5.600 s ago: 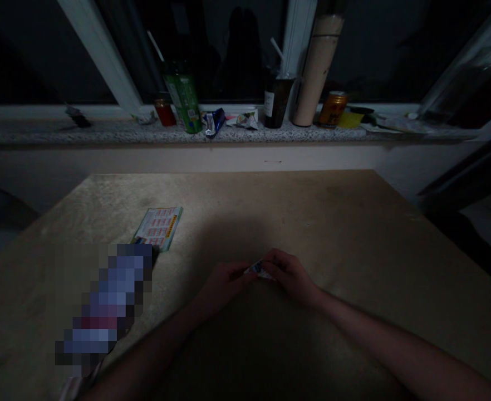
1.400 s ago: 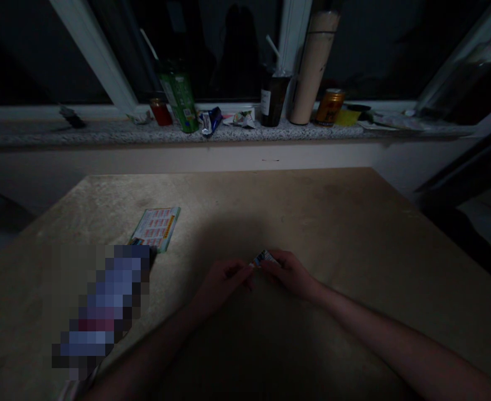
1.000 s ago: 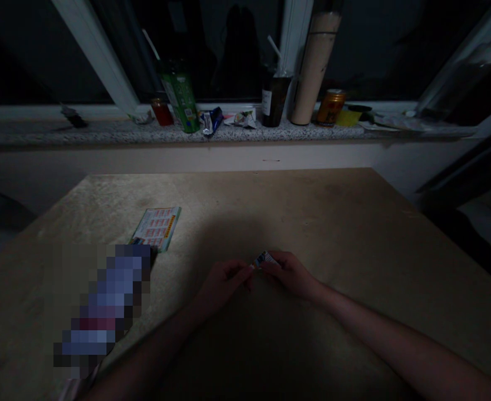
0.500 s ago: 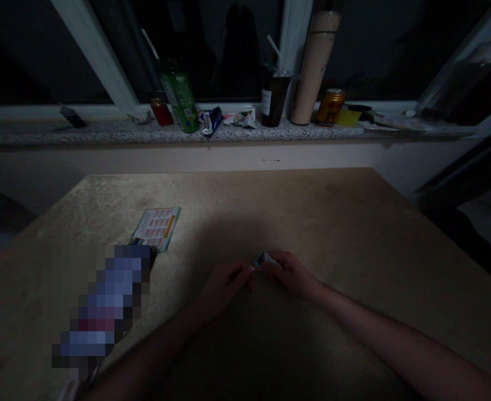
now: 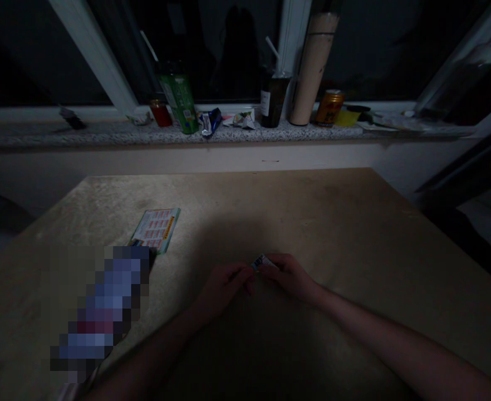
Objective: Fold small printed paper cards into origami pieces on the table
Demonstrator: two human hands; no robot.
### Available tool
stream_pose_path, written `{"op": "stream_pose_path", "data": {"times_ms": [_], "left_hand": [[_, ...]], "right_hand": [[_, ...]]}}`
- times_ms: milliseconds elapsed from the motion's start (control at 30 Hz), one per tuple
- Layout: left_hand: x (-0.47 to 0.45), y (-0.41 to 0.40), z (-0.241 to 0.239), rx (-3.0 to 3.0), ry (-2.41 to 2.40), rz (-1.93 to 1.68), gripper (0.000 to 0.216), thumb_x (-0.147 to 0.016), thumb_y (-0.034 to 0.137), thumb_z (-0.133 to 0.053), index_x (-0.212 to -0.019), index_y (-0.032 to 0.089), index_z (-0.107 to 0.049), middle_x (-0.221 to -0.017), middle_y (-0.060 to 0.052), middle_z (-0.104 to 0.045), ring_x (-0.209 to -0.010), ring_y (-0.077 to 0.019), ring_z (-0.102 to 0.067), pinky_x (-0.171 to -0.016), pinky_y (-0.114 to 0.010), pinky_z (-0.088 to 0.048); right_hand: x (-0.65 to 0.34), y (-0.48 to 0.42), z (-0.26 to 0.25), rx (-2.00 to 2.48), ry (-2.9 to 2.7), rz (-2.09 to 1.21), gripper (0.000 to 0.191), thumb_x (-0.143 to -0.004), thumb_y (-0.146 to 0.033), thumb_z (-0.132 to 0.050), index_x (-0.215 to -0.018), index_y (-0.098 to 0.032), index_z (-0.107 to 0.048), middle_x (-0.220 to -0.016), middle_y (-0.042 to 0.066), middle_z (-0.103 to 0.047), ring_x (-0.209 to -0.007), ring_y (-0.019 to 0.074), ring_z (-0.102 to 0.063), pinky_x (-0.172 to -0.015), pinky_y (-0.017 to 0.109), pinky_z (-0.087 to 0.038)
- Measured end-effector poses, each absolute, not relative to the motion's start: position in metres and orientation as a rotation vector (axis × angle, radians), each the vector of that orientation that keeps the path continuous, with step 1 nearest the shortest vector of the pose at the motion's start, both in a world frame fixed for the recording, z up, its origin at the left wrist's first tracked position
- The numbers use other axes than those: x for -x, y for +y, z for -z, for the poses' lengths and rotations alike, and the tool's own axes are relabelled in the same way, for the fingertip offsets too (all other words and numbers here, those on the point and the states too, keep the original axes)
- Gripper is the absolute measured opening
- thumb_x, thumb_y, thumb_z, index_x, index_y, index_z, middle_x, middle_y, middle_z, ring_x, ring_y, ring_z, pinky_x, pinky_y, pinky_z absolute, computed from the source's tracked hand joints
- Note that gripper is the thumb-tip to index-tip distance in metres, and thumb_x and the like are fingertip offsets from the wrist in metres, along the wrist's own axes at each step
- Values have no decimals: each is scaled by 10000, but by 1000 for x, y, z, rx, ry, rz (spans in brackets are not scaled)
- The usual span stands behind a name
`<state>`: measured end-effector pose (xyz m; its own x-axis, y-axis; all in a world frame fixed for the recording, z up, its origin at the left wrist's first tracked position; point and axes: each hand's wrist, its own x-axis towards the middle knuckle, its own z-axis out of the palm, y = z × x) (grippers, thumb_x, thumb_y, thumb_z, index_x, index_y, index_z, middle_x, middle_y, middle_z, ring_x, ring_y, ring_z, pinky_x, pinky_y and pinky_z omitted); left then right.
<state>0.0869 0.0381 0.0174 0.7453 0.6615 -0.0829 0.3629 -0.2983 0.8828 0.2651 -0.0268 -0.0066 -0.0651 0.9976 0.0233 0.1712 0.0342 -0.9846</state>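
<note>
Both my hands rest together near the middle of a beige table (image 5: 354,223) in dim light. My left hand (image 5: 222,287) and my right hand (image 5: 289,277) pinch a small folded printed paper (image 5: 261,262) between their fingertips, just above the tabletop. Fingers of both hands are curled around it, and most of the paper is hidden by them.
A printed card (image 5: 156,228) lies flat at the left, beside a blurred-out patch (image 5: 103,306). The granite window sill (image 5: 103,133) behind holds a green bottle (image 5: 179,100), a red can (image 5: 161,112), wrappers (image 5: 210,121), a dark cup with straw (image 5: 274,100), a tall beige tumbler (image 5: 312,72) and a gold can (image 5: 329,108).
The paper has dipped slightly lower between the fingertips and shows less of its face. Both hands stay in nearly the same spot.
</note>
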Motion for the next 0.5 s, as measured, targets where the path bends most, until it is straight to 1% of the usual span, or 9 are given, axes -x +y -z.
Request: {"op": "stream_pose_path", "data": {"times_ms": [67,133,200,233,333,400,433,467,500], "left_hand": [[-87,39,-16,-1909,796,-381,383,-925,342,-389,-662,185,-617,-656,7,-643,-665,-148,-588,-656,-217,-405],[-88,41,-16,-1900,806,-389,388,-933,347,-371,-674,184,-609,-675,2,-651,-689,-154,-596,-674,-223,-412],[-88,42,-15,-1895,808,-388,391,-938,360,-364,-689,182,-608,-681,0,-653,-696,-159,-601,-681,-227,-418],[-88,42,-15,-1895,805,-384,397,-939,368,-363,-689,182,-608,-682,-1,-652,-696,-160,-603,-682,-228,-421],[-89,42,-14,-1900,787,-369,410,-947,373,-350,-703,182,-618,-702,-5,-653,-719,-168,-616,-708,-240,-437],[-90,41,-13,-1898,785,-382,347,-945,350,-360,-818,185,-638,-795,-14,-675,-778,-176,-628,-751,-256,-450],[-90,40,-12,-1886,786,-407,285,-938,331,-381,-939,190,-629,-881,-20,-684,-822,-178,-633,-784,-268,-455],[-90,40,-11,-1867,785,-439,257,-925,308,-411,-1078,197,-585,-975,-26,-681,-865,-179,-636,-817,-280,-459],[-90,40,-9,-1844,783,-474,308,-907,286,-447,-1197,206,-512,-1058,-33,-666,-902,-179,-638,-846,-292,-461]], "right_hand": [[-263,-27,8,1304,-1326,-1072,329,-810,-462,-571,-666,-167,-552,-564,-39,-467,-521,92,-438,-470,211,-319],[-261,-27,8,1259,-1232,-1015,246,-757,-403,-650,-841,-179,-592,-684,-12,-575,-621,122,-545,-533,221,-407],[-259,-29,8,1214,-1179,-959,354,-743,-342,-677,-1048,-205,-561,-843,26,-638,-745,150,-609,-627,256,-475],[-258,-30,9,1207,-1180,-918,373,-753,-322,-670,-1089,-213,-550,-897,42,-648,-791,159,-622,-666,275,-493],[-258,-32,11,1236,-1237,-743,246,-792,-304,-635,-1019,-211,-614,-946,70,-663,-844,175,-634,-739,316,-511],[-258,-34,11,1270,-1300,-653,203,-799,-296,-633,-981,-208,-646,-923,72,-679,-825,183,-639,-742,330,-513],[-258,-34,11,1291,-1338,-625,194,-803,-289,-630,-978,-209,-654,-893,68,-687,-797,181,-640,-723,328,-515],[-258,-35,10,1308,-1379,-604,183,-808,-279,-626,-974,-211,-660,-869,64,-691,-773,179,-640,-702,322,-513],[-258,-35,10,1316,-1417,-587,172,-812,-271,-620,-968,-213,-665,-849,61,-693,-752,176,-637,-682,314,-510]]}}
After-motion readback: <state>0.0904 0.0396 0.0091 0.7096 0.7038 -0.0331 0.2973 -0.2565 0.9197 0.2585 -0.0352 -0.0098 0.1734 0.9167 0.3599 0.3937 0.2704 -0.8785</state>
